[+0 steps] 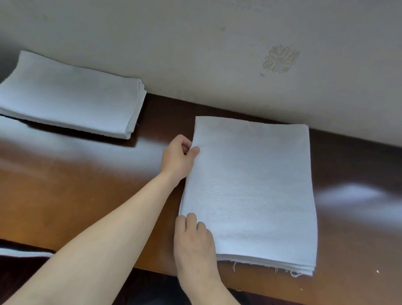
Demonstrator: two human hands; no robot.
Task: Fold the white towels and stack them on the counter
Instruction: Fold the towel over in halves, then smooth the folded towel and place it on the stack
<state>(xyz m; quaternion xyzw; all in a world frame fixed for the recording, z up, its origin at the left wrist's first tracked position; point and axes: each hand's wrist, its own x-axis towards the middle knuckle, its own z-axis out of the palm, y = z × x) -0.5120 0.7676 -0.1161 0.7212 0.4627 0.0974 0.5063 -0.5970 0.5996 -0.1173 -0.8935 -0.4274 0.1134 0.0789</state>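
White towel (250, 191): left hand (179, 155) pinches edge, right hand (194, 240) touches.

Left forearm (95, 226) and right forearm (206, 292): bare along all that shows, frame edge to wrist. Left hand (178, 156) and right hand (195, 244): bare, with a short nail on the left thumb. Dark fabric (153, 299), blue-grey to near black, sits at the bottom edge under the arms; garment type not discernible.
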